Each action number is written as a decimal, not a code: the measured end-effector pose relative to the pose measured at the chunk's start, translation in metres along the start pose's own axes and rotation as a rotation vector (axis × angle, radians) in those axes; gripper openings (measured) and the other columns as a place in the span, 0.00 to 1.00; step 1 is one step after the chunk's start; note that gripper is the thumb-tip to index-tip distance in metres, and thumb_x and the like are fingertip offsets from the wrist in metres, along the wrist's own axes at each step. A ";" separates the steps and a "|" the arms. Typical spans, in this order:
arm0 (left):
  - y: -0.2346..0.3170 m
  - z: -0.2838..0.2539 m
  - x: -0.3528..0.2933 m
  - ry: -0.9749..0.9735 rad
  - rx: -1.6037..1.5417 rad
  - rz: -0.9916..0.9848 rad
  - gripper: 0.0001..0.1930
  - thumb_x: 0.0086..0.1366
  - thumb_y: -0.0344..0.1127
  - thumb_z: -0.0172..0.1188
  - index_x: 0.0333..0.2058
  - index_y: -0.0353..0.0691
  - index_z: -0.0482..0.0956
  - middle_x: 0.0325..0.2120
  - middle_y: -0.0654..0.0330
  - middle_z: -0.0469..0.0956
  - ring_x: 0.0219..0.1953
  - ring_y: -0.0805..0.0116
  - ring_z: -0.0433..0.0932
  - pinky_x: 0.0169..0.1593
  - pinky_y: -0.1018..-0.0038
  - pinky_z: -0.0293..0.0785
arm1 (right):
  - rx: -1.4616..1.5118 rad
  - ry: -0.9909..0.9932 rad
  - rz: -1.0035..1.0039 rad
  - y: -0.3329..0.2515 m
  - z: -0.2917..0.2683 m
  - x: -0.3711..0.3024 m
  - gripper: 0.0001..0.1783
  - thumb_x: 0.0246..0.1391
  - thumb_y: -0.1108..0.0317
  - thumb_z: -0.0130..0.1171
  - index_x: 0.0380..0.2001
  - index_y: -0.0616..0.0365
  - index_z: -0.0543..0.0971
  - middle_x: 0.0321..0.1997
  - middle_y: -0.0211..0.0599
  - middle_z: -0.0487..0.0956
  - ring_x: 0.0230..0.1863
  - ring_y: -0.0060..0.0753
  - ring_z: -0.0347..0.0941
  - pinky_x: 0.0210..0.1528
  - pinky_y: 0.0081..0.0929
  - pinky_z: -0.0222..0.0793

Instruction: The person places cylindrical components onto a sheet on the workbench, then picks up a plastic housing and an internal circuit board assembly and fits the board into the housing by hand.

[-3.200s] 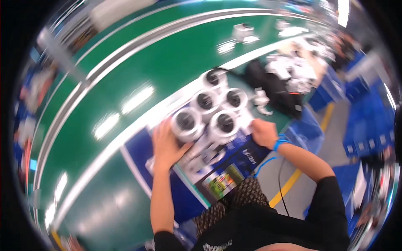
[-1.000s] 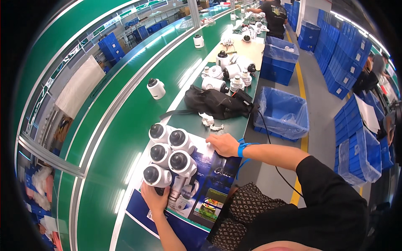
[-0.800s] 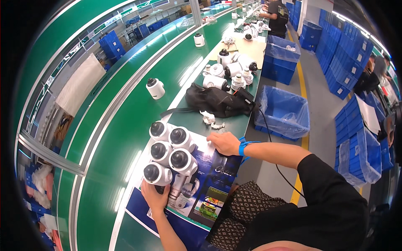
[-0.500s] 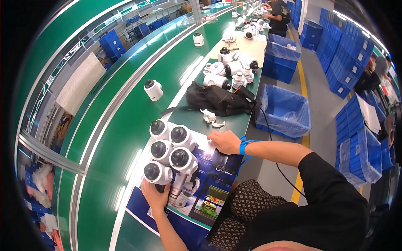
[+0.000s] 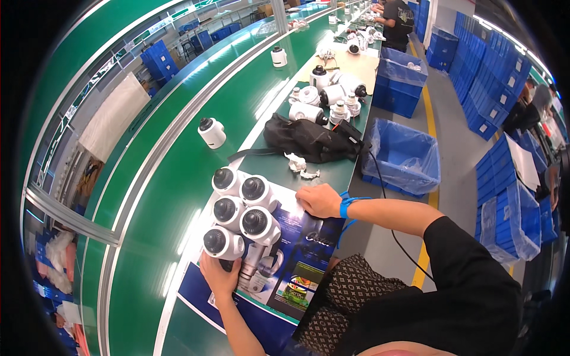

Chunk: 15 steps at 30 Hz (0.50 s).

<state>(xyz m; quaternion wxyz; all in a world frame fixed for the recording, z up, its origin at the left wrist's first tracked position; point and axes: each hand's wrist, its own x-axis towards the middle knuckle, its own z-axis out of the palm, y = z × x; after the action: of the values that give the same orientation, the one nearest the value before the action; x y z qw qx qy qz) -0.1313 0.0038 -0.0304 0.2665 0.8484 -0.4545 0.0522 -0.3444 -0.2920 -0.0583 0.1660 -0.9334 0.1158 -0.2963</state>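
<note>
Several white appliance bodies with black ribbed tops (image 5: 253, 221) stand in a cluster on a printed poster sheet (image 5: 295, 261) in front of me. My left hand (image 5: 219, 277) is wrapped round the lower side of the nearest white body (image 5: 223, 242), its fingers partly hidden behind it. On the far right edge of the poster rests my right hand (image 5: 319, 200), fingers curled in, with a blue wrist strap (image 5: 345, 206) behind it. Whether it pinches the sheet or anything else cannot be seen. Crumpled white scraps (image 5: 295, 163) lie just beyond.
A black bag (image 5: 309, 141) lies across the bench, with more white units (image 5: 332, 95) behind it. Another unit (image 5: 212, 133) stands on the green conveyor (image 5: 160, 213) at left. A lined blue crate (image 5: 401, 157) is at right, beside a dark cable. Farther off, a person (image 5: 396, 24) works.
The units on the conveyor have shifted slightly left and toward me. My hands and the clustered units have hardly moved.
</note>
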 end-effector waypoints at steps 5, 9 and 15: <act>0.005 -0.002 0.001 -0.003 -0.012 -0.014 0.40 0.42 0.43 0.72 0.55 0.38 0.67 0.55 0.50 0.68 0.61 0.50 0.62 0.64 0.57 0.52 | 0.000 0.000 -0.007 0.001 0.000 0.000 0.04 0.52 0.67 0.54 0.32 0.52 0.72 0.28 0.36 0.75 0.26 0.49 0.73 0.26 0.44 0.69; 0.001 0.002 0.001 -0.002 -0.014 0.009 0.40 0.42 0.43 0.72 0.55 0.38 0.67 0.54 0.50 0.69 0.60 0.49 0.62 0.63 0.57 0.52 | 0.006 0.001 -0.004 0.002 0.001 -0.001 0.04 0.52 0.67 0.54 0.32 0.52 0.72 0.28 0.37 0.75 0.26 0.49 0.74 0.26 0.43 0.69; 0.001 0.001 0.001 0.012 -0.019 0.011 0.39 0.42 0.44 0.72 0.54 0.38 0.68 0.53 0.51 0.69 0.60 0.49 0.62 0.63 0.56 0.52 | -0.005 0.004 -0.018 0.000 -0.002 0.001 0.05 0.52 0.67 0.54 0.32 0.53 0.72 0.27 0.37 0.75 0.27 0.48 0.74 0.26 0.43 0.69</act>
<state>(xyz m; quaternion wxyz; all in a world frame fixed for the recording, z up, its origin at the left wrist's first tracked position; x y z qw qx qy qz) -0.1314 0.0022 -0.0304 0.2772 0.8429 -0.4580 0.0546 -0.3447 -0.2926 -0.0559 0.1609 -0.9343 0.1082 -0.2992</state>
